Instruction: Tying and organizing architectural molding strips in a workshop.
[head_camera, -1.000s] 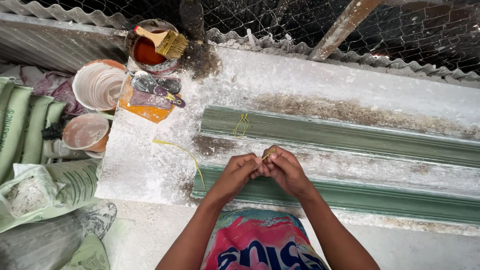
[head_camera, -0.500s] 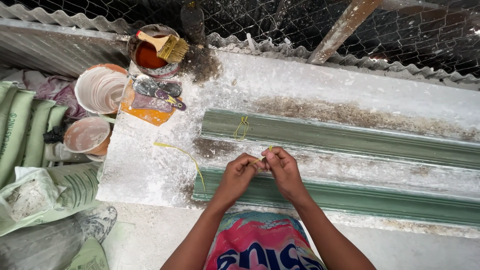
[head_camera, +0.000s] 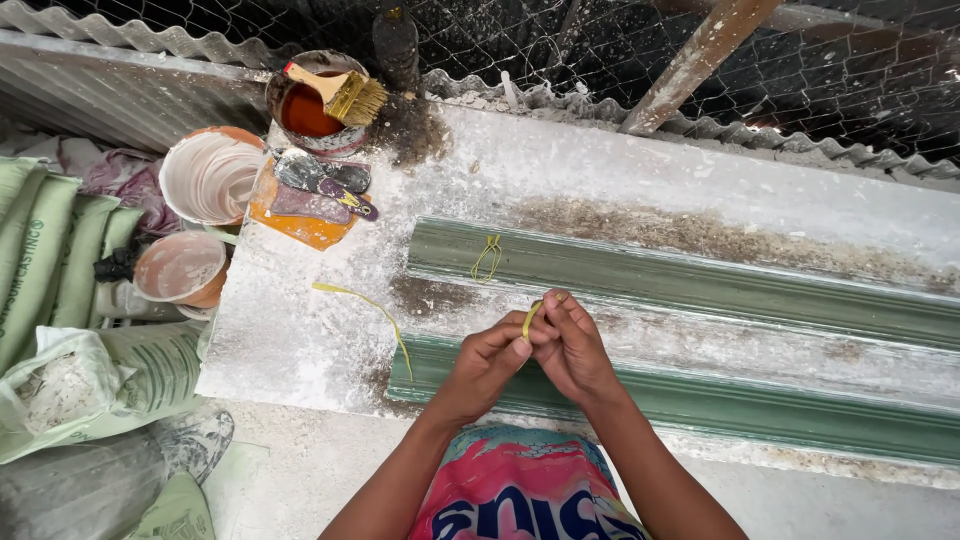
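My left hand (head_camera: 488, 358) and my right hand (head_camera: 572, 345) meet over the near edge of a white, plaster-dusted table (head_camera: 300, 330). Between their fingertips they pinch a short yellow strip (head_camera: 530, 318), bent into a loop. Under the hands runs a long green moulding form (head_camera: 700, 290) with a white plaster band along its middle. A small knotted yellow loop (head_camera: 487, 257) lies on the form's far green ridge. Another long yellow strip (head_camera: 365, 305) lies on the table to the left of my hands.
At the table's far left stand a tin of orange-red liquid (head_camera: 305, 110) with a brush (head_camera: 345, 92) across it, several scrapers (head_camera: 320, 190) and two plaster-coated bowls (head_camera: 208, 175). Green sacks (head_camera: 40, 260) pile at the left. Wire mesh (head_camera: 800, 70) and corrugated sheet back the table.
My hands have stayed together over the form, working the yellow strip between the fingers. The view shifted slightly; nothing else moved.
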